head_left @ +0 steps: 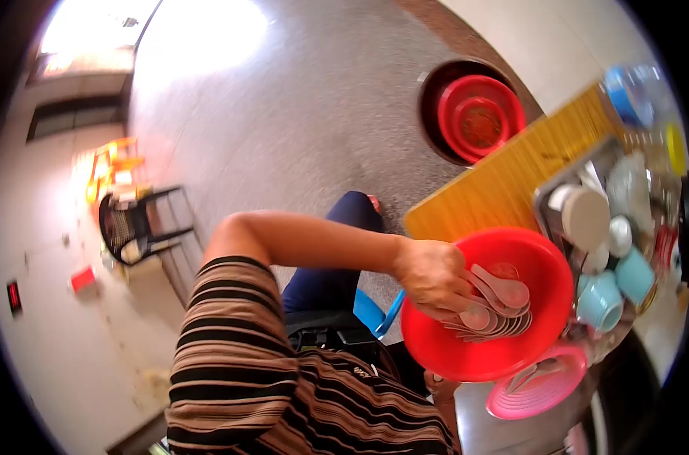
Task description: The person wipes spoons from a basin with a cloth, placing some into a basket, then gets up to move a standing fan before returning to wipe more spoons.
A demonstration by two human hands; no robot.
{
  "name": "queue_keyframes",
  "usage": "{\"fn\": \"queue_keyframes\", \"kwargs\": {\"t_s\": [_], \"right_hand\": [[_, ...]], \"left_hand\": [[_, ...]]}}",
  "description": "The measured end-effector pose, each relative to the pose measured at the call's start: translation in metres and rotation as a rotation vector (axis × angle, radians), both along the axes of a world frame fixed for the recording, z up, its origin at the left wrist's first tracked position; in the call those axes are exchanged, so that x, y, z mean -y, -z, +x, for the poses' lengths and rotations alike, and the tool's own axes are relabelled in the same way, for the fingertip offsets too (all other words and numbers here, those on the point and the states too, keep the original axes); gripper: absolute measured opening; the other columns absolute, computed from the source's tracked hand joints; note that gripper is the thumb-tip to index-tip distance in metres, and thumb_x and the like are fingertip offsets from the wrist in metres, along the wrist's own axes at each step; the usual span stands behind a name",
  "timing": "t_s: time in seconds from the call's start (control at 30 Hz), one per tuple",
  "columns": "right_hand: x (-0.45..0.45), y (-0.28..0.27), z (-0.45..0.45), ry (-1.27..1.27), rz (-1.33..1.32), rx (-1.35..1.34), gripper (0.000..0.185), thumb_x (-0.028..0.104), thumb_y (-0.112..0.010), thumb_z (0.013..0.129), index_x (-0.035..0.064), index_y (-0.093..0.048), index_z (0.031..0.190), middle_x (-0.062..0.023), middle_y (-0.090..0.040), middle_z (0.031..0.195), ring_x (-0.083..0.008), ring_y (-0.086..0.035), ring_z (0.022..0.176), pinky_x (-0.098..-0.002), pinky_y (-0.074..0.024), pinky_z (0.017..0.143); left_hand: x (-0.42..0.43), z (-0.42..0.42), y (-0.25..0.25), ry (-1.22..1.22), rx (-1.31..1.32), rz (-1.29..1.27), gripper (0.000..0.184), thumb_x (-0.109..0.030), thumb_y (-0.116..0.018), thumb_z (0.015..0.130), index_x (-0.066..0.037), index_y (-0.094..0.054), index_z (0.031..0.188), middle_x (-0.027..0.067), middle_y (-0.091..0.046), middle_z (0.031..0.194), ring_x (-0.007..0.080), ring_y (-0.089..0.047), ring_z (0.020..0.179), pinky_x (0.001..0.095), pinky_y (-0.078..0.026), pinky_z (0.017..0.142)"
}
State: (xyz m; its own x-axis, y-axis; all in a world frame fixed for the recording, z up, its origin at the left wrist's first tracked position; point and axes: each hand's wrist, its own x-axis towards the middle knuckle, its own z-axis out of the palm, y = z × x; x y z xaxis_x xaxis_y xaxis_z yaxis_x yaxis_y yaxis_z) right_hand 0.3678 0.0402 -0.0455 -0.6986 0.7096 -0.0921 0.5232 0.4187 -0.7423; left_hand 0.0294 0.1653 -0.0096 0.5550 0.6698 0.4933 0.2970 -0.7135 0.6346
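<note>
My left hand (434, 278) reaches into a large red plastic bowl (538, 262). Its fingers are closed around the handle ends of pale soup spoons (502, 290). Several more spoons lie fanned and stacked in the bowl under and beside the fingers. At the bowl's lower edge shows a bit of skin, apparently my right hand (439, 385); its fingers are mostly hidden, so its grip is unclear. Close below the bowl sits a pink plastic basket (504, 400) with pale spoons in it.
A yellow wooden tabletop (466, 197) carries a metal tray (545, 205), a white-lidded container (587, 218), light-blue cups (601, 302) and a plastic bottle (634, 95). Red basins (511, 106) stand on the floor. Across the room is a black chair (128, 227); a blue stool (367, 311) shows near my leg.
</note>
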Motion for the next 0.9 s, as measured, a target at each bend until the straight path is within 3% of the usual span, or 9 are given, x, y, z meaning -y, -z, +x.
{"fn": "queue_keyframes", "kwargs": {"t_s": [0.17, 0.27, 0.37, 0.53, 0.6, 0.63, 0.67, 0.87, 0.9], "right_hand": [[0.022, -0.046, -0.002, 0.083, -0.265, 0.040, 0.015, 0.012, -0.061, 0.071, 0.0079, -0.061, 0.085, -0.0126, -0.061, 0.077, -0.0341, -0.060, 0.065, -0.0419, -0.0497, 0.061], [0.028, -0.081, -0.024, 0.010, -0.267, 0.149, 0.014, 0.012, -0.064, 0.072, 0.0095, -0.059, 0.085, -0.0099, -0.059, 0.078, -0.0316, -0.060, 0.070, -0.0404, -0.0498, 0.062], [0.036, -0.107, -0.050, -0.095, -0.180, 0.377, 0.015, 0.019, -0.064, 0.076, 0.0119, -0.058, 0.088, -0.0091, -0.059, 0.083, -0.0341, -0.060, 0.073, -0.0437, -0.0491, 0.061], [0.016, -0.119, -0.126, -0.234, -0.112, 0.442, 0.016, 0.023, -0.063, 0.079, 0.0111, -0.058, 0.088, -0.0087, -0.059, 0.081, -0.0314, -0.059, 0.072, -0.0423, -0.0486, 0.063], [-0.005, -0.121, -0.182, -0.253, -0.127, 0.391, 0.016, 0.023, -0.063, 0.080, 0.0103, -0.057, 0.088, -0.0079, -0.059, 0.078, -0.0289, -0.059, 0.070, -0.0407, -0.0483, 0.063], [-0.019, -0.117, -0.208, -0.253, -0.167, 0.360, 0.016, 0.024, -0.062, 0.080, 0.0098, -0.057, 0.087, -0.0076, -0.059, 0.077, -0.0276, -0.058, 0.069, -0.0399, -0.0481, 0.063], [-0.038, -0.111, -0.236, -0.254, -0.210, 0.320, 0.016, 0.024, -0.062, 0.081, 0.0094, -0.057, 0.087, -0.0072, -0.058, 0.076, -0.0263, -0.058, 0.069, -0.0391, -0.0480, 0.063], [-0.109, -0.120, -0.419, -0.366, -0.595, 0.316, 0.018, 0.023, -0.059, 0.084, 0.0051, -0.057, 0.085, -0.0032, -0.056, 0.071, -0.0169, -0.054, 0.065, -0.0330, -0.0466, 0.063], [-0.110, -0.127, -0.440, -0.375, -0.583, 0.292, 0.019, 0.023, -0.059, 0.083, 0.0039, -0.059, 0.085, -0.0049, -0.056, 0.069, -0.0197, -0.055, 0.064, -0.0340, -0.0467, 0.063]], "left_hand": [[0.006, 0.004, -0.001, -0.023, 0.046, -0.030, 0.022, -0.030, -0.063, 0.081, -0.010, -0.053, 0.078, 0.0060, -0.055, 0.072, 0.0236, -0.060, 0.067, 0.0356, -0.046, 0.055], [0.012, -0.011, -0.053, -0.170, 0.119, 0.014, 0.023, -0.032, -0.062, 0.081, -0.011, -0.055, 0.086, 0.0094, -0.056, 0.084, 0.0255, -0.061, 0.077, 0.0379, -0.047, 0.059], [0.043, -0.046, -0.099, -0.342, -0.005, -0.031, 0.027, -0.032, -0.060, 0.082, -0.012, -0.056, 0.100, 0.0109, -0.055, 0.092, 0.0275, -0.060, 0.084, 0.0423, -0.048, 0.064], [0.179, -0.183, -0.154, -0.765, -0.236, -0.775, 0.030, -0.026, -0.055, 0.088, -0.018, -0.057, 0.116, 0.0085, -0.060, 0.099, 0.0284, -0.063, 0.092, 0.0420, -0.052, 0.072], [0.278, -0.247, -0.191, -1.067, -0.169, -0.887, 0.024, -0.026, -0.054, 0.088, -0.017, -0.060, 0.110, 0.0078, -0.060, 0.102, 0.0275, -0.063, 0.092, 0.0402, -0.053, 0.074], [0.326, -0.262, -0.166, -1.165, -0.176, -0.798, 0.022, -0.025, -0.054, 0.088, -0.015, -0.062, 0.105, 0.0084, -0.062, 0.102, 0.0280, -0.064, 0.092, 0.0414, -0.053, 0.075], [0.366, -0.278, -0.177, -1.344, -0.221, -0.875, 0.022, -0.025, -0.053, 0.087, -0.014, -0.062, 0.104, 0.0087, -0.063, 0.101, 0.0284, -0.064, 0.093, 0.0419, -0.053, 0.076], [0.558, -0.255, -0.212, -2.186, 0.010, -1.051, 0.027, -0.027, -0.052, 0.087, -0.013, -0.064, 0.106, 0.0114, -0.066, 0.104, 0.0310, -0.064, 0.093, 0.0443, -0.052, 0.079], [0.572, -0.241, -0.213, -2.293, 0.082, -1.049, 0.028, -0.028, -0.051, 0.087, -0.013, -0.064, 0.106, 0.0119, -0.066, 0.103, 0.0316, -0.064, 0.093, 0.0449, -0.052, 0.079]]}}
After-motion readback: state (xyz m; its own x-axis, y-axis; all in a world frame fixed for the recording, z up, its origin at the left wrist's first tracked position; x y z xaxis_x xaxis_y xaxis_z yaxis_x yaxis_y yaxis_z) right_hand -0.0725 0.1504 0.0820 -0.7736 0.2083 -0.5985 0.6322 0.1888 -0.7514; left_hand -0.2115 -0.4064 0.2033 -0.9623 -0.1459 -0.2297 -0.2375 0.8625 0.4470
